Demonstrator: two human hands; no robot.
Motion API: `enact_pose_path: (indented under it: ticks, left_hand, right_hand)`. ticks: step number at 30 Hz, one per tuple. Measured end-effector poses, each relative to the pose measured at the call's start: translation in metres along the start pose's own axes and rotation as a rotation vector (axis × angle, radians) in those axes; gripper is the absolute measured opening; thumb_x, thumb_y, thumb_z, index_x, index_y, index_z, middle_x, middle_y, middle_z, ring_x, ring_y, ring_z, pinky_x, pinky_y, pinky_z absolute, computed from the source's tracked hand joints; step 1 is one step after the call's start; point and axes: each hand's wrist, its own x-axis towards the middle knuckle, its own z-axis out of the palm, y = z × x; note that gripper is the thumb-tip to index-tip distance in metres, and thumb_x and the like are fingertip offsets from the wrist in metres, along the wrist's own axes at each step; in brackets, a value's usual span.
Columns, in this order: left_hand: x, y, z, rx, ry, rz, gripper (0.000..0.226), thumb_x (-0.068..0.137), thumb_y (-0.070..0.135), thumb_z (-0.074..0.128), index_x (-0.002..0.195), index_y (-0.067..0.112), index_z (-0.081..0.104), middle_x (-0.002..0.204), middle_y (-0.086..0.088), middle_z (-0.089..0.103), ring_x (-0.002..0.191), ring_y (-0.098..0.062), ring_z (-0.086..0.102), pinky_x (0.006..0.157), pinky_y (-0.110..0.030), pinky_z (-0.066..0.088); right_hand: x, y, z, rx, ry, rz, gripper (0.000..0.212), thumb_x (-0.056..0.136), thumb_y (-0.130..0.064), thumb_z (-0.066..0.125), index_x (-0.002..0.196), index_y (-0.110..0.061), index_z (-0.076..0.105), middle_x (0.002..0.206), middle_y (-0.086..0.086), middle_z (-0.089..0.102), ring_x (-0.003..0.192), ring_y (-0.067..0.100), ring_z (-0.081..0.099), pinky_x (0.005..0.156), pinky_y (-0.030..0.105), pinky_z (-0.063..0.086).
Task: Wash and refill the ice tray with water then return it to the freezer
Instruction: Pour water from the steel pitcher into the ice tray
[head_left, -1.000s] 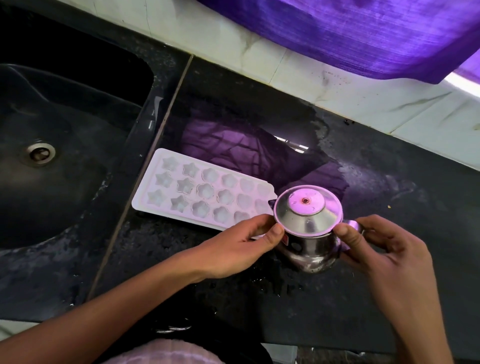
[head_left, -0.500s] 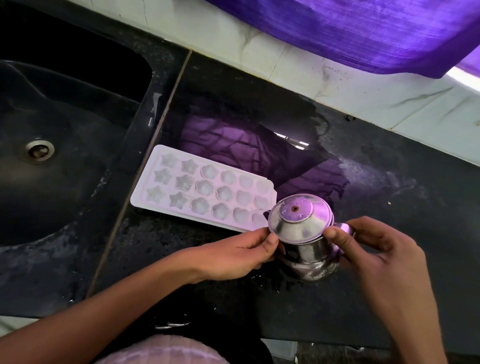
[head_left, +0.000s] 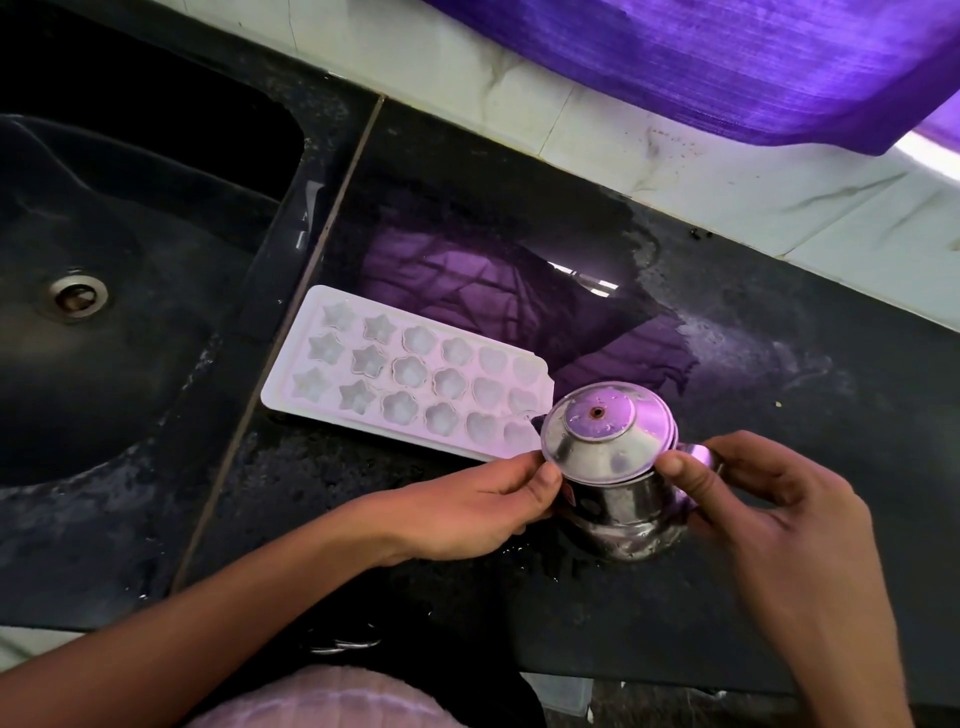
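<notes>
A white ice tray (head_left: 400, 374) with star and flower moulds lies flat on the black counter, just right of the sink. A small steel jug (head_left: 628, 514) stands on the counter at the tray's right end. Its domed steel lid (head_left: 602, 431) is tilted, lifted on the near side. My left hand (head_left: 467, 509) pinches the lid's left rim with thumb and fingers. My right hand (head_left: 769, 509) pinches the lid's right rim with the thumb, its fingers curled by the jug's handle.
A black sink (head_left: 104, 332) with a metal drain (head_left: 78, 296) fills the left. The wet black counter (head_left: 779, 374) stretches right to a white tiled wall (head_left: 597, 119). A purple curtain (head_left: 727, 57) hangs above.
The lid has tilted up off the jug between both hands. The jug and tray stay where they were.
</notes>
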Motion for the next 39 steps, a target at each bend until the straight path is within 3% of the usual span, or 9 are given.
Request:
enact_pose_path:
  ticks: [5, 9, 13, 17, 21, 25, 29, 34, 39]
  left_hand:
    - [-0.002, 0.006, 0.003, 0.068, 0.028, 0.049, 0.065, 0.087, 0.059, 0.026, 0.144, 0.029, 0.03, 0.145, 0.017, 0.04, 0.133, 0.001, 0.036, 0.115, -0.034, 0.027]
    - [-0.006, 0.014, 0.004, 0.139, 0.058, 0.076, 0.06, 0.091, 0.056, 0.021, 0.144, 0.028, 0.029, 0.145, 0.019, 0.038, 0.132, 0.006, 0.033, 0.115, -0.03, 0.026]
    - [-0.014, 0.028, 0.004, 0.226, 0.093, 0.084, 0.052, 0.094, 0.047, 0.02, 0.144, 0.033, 0.026, 0.143, 0.026, 0.034, 0.127, 0.015, 0.028, 0.108, -0.007, 0.023]
    - [-0.018, 0.031, 0.004, 0.285, 0.129, 0.077, 0.058, 0.091, 0.053, 0.018, 0.14, 0.028, 0.034, 0.142, 0.013, 0.044, 0.13, -0.004, 0.038, 0.112, -0.027, 0.029]
    - [-0.017, 0.032, 0.002, 0.317, 0.172, 0.051, 0.06, 0.088, 0.058, 0.015, 0.136, 0.028, 0.036, 0.136, 0.004, 0.051, 0.126, -0.017, 0.046, 0.108, -0.037, 0.035]
    - [-0.014, 0.029, -0.003, 0.282, 0.217, 0.087, 0.058, 0.085, 0.071, 0.012, 0.138, 0.05, 0.022, 0.136, 0.003, 0.053, 0.126, -0.018, 0.047, 0.108, -0.041, 0.036]
    - [-0.013, 0.036, -0.007, 0.212, 0.297, 0.066, 0.054, 0.089, 0.064, 0.013, 0.14, 0.049, 0.022, 0.137, 0.005, 0.051, 0.124, -0.015, 0.047, 0.105, -0.029, 0.034]
    - [-0.008, 0.041, -0.014, 0.089, 0.359, 0.02, 0.041, 0.094, 0.051, 0.016, 0.134, 0.052, 0.027, 0.111, 0.047, 0.031, 0.113, 0.017, 0.03, 0.074, 0.014, 0.021]
    - [-0.004, 0.036, -0.023, -0.017, 0.363, -0.032, 0.043, 0.093, 0.053, 0.016, 0.133, 0.05, 0.03, 0.119, 0.039, 0.037, 0.122, 0.007, 0.035, 0.09, -0.001, 0.026]
  right_hand:
    - [-0.002, -0.003, -0.004, 0.038, 0.007, -0.003, 0.044, 0.064, -0.065, 0.068, 0.075, -0.022, 0.068, 0.065, -0.006, 0.07, 0.059, 0.01, 0.067, 0.064, 0.046, 0.058]
    - [-0.002, -0.003, -0.006, 0.102, 0.018, 0.004, 0.048, 0.059, -0.066, 0.063, 0.077, -0.022, 0.068, 0.066, -0.002, 0.07, 0.059, 0.014, 0.068, 0.068, 0.051, 0.058]
    - [-0.003, -0.004, -0.006, 0.157, 0.03, 0.001, 0.055, 0.058, -0.069, 0.066, 0.08, -0.019, 0.068, 0.065, 0.003, 0.068, 0.068, 0.033, 0.067, 0.072, 0.057, 0.056]
    - [-0.003, -0.005, -0.005, 0.197, 0.04, -0.002, 0.049, 0.06, -0.064, 0.067, 0.078, -0.019, 0.068, 0.064, 0.003, 0.067, 0.067, 0.036, 0.065, 0.072, 0.06, 0.055]
    - [0.0, -0.006, 0.001, 0.292, 0.025, 0.046, 0.044, 0.059, -0.056, 0.068, 0.078, -0.016, 0.069, 0.064, 0.007, 0.067, 0.063, 0.013, 0.06, 0.07, 0.049, 0.06]
    - [0.007, -0.013, 0.006, 0.334, 0.008, 0.056, 0.04, 0.063, -0.051, 0.074, 0.077, -0.014, 0.068, 0.067, 0.011, 0.067, 0.065, 0.012, 0.06, 0.067, 0.034, 0.061]
    - [0.019, -0.022, 0.012, 0.318, 0.007, 0.057, 0.034, 0.063, -0.046, 0.069, 0.075, -0.014, 0.068, 0.064, 0.01, 0.066, 0.062, 0.013, 0.061, 0.07, 0.044, 0.061]
    - [0.037, -0.025, 0.023, 0.22, 0.002, 0.021, 0.026, 0.069, -0.046, 0.07, 0.075, -0.021, 0.069, 0.063, 0.001, 0.068, 0.06, 0.02, 0.065, 0.07, 0.057, 0.057]
    - [0.052, -0.029, 0.035, 0.132, 0.003, -0.012, 0.02, 0.072, -0.044, 0.072, 0.079, -0.026, 0.069, 0.064, -0.002, 0.069, 0.062, 0.018, 0.067, 0.067, 0.053, 0.057]
